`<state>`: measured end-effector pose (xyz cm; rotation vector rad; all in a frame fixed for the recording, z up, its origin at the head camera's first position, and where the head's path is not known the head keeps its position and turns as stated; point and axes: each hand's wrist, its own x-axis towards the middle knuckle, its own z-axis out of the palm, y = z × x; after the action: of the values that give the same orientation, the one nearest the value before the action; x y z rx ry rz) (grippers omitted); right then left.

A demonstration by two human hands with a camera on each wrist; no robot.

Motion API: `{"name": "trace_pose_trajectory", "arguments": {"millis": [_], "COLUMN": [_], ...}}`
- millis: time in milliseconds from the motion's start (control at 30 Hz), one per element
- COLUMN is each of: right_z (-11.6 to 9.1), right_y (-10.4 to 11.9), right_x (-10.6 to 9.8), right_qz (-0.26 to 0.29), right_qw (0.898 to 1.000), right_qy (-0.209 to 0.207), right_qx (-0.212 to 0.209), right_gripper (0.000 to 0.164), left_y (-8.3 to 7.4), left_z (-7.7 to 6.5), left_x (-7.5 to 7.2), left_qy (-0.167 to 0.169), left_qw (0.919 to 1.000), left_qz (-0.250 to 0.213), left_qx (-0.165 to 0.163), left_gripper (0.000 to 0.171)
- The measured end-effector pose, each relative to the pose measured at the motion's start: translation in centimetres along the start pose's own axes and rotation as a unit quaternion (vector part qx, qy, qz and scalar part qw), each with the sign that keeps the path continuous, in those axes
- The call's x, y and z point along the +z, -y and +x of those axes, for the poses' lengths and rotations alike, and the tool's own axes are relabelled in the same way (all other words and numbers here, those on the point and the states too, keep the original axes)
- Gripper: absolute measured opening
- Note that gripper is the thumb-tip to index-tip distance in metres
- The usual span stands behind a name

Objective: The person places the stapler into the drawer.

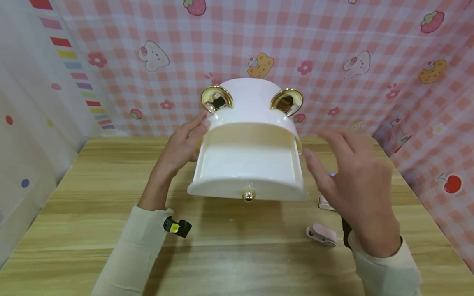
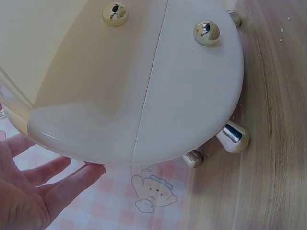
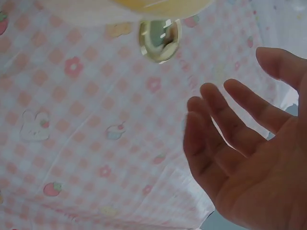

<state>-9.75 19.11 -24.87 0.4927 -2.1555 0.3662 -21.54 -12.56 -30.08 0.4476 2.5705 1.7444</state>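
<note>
A glossy white storage box (image 1: pixel 253 96) with round gold ears stands on gold legs (image 2: pixel 233 136) at the table's far middle. Its upper drawer (image 1: pixel 222 187) is pulled out toward me, and nothing shows inside it. This drawer carries a round gold knob (image 1: pixel 249 195); a second gold knob (image 2: pixel 206 33) sits on the front below it. My left hand (image 1: pixel 181 144) touches the box's left side with extended fingers. To the right of the box, my right hand (image 1: pixel 355 185) is raised and blurred in the head view, fingers spread, apart from the box and holding nothing.
A small pink clip-like object (image 1: pixel 321 234) lies on the wooden table (image 1: pixel 92 230) at the right. Another pale pink one (image 1: pixel 326 203) is partly hidden behind my right hand. A checked cloth (image 1: pixel 229 37) hangs behind the table.
</note>
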Motion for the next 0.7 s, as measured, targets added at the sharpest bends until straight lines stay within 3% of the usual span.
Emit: {"name": "trace_pose_trajectory", "arguments": {"millis": [167, 367, 700], "right_z": [-0.2, -1.5, -3.9], "right_y": [-2.5, -6.0, -10.6], "right_x": [-0.1, 1.2, 4.4], "right_qz": [-0.025, -0.051, -0.050], "right_qw": [0.998, 0.988, 0.955], "right_qy": [0.036, 0.118, 0.250], "right_qx": [0.037, 0.082, 0.150], "right_gripper": [0.043, 0.051, 0.060], "left_y": [-0.1, -0.3, -0.1], "left_z": [0.0, 0.1, -0.1], "left_x": [0.1, 0.0, -0.3], "left_qy": [0.000, 0.004, -0.005], "left_qw": [1.0000, 0.9999, 0.9999], "left_qz": [0.001, 0.011, 0.008], "left_qx": [0.003, 0.009, 0.002], "left_gripper": [0.064, 0.065, 0.066]}}
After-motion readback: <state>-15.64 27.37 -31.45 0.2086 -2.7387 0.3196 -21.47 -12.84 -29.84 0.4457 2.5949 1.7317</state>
